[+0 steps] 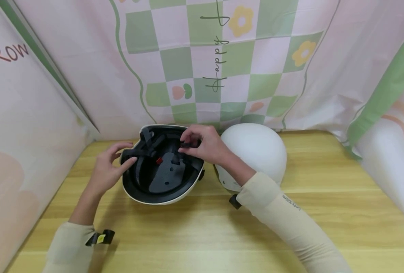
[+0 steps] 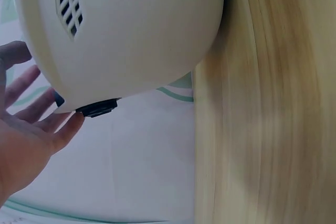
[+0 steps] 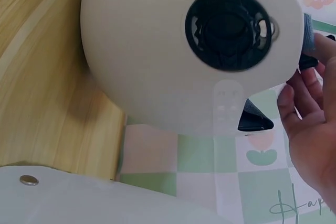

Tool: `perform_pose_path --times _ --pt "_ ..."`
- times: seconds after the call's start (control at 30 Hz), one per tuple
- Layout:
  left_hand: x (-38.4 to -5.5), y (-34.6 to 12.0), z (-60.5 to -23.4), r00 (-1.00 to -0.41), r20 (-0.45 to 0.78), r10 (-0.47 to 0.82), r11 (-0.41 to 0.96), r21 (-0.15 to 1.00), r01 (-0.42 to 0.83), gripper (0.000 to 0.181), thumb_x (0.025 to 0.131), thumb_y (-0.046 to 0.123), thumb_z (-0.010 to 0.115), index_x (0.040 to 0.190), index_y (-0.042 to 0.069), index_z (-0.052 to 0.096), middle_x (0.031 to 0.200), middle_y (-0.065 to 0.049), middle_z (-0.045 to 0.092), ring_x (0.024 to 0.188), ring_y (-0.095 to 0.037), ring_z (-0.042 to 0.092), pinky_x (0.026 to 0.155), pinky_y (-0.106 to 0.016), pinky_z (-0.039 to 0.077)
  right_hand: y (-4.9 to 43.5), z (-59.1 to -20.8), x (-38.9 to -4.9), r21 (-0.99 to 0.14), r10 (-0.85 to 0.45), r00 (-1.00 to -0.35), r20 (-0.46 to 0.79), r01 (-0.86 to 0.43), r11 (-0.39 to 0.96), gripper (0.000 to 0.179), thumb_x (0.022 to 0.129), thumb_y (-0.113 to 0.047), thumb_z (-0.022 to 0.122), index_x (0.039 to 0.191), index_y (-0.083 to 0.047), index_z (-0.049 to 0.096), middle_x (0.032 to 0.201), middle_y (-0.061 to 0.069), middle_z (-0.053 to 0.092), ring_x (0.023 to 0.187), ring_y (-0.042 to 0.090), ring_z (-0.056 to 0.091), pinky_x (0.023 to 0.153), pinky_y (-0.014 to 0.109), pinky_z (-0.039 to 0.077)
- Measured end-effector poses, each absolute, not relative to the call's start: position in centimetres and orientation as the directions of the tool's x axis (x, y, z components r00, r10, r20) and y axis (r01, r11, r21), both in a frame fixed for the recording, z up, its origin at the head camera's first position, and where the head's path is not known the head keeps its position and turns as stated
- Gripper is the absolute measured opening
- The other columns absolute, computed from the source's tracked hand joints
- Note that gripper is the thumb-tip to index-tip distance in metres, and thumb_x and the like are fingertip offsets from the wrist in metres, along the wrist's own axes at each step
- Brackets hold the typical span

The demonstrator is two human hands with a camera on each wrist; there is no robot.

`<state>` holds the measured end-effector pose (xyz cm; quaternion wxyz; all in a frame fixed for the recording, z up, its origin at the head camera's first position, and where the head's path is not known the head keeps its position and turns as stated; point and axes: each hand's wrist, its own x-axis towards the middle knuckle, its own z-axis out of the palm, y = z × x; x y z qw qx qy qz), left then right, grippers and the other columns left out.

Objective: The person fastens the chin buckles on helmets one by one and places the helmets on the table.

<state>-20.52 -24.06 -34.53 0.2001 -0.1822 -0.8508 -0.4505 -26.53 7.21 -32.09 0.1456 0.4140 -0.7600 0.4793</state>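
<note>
A white helmet [image 1: 162,203] lies upturned on the wooden table, its black padded lining [image 1: 167,170] and dark straps [image 1: 143,152] showing. My left hand [image 1: 107,168] is at its left rim, thumb and forefinger apart beside a strap. In the left wrist view the spread fingers of the left hand [image 2: 39,114] reach the rim near a small black fitting [image 2: 98,107]. Over the helmet's right side my right hand [image 1: 205,144] pinches a black strap end [image 1: 189,144]. The right wrist view has the right hand [image 3: 310,114] beside the rim, a round black dial [image 3: 228,29] on the shell.
A second white helmet [image 1: 256,151] stands dome up just right of the first, partly behind my right forearm. A printed curtain [image 1: 208,68] hangs along the table's back edge, with more cloth at both sides. The wooden table [image 1: 174,239] extends toward me.
</note>
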Motion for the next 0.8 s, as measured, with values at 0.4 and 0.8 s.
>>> perform_pose_path --times 0.4,0.8 --pt "-20.5 -24.2 -34.4 -0.863 0.491 0.122 0.581 0.669 0.463 0.032 0.093 -0.003 0.074 0.122 -0.009 0.065 0.124 -0.023 0.067 0.115 0.010 0.049 0.101 -0.039 0.048 6.6 -31.5 -26.6 -0.634 -0.331 -0.649 0.685 -0.755 0.168 0.015 0.084 0.003 0.082 0.094 0.000 0.073 0.080 0.007 0.069 0.062 0.015 0.056 0.061 0.023 0.049" --pt "-20.3 -24.2 -34.4 -0.822 0.553 0.136 0.565 0.638 0.523 0.031 0.089 -0.009 0.075 0.118 -0.011 0.067 0.116 -0.025 0.070 0.109 0.004 0.057 0.082 -0.010 0.046 6.4 -30.9 -26.1 -0.813 -0.557 -0.706 0.436 -0.575 0.092 0.023 0.086 0.004 0.082 0.107 0.003 0.074 0.088 0.008 0.072 0.069 0.018 0.061 0.065 0.026 0.052"
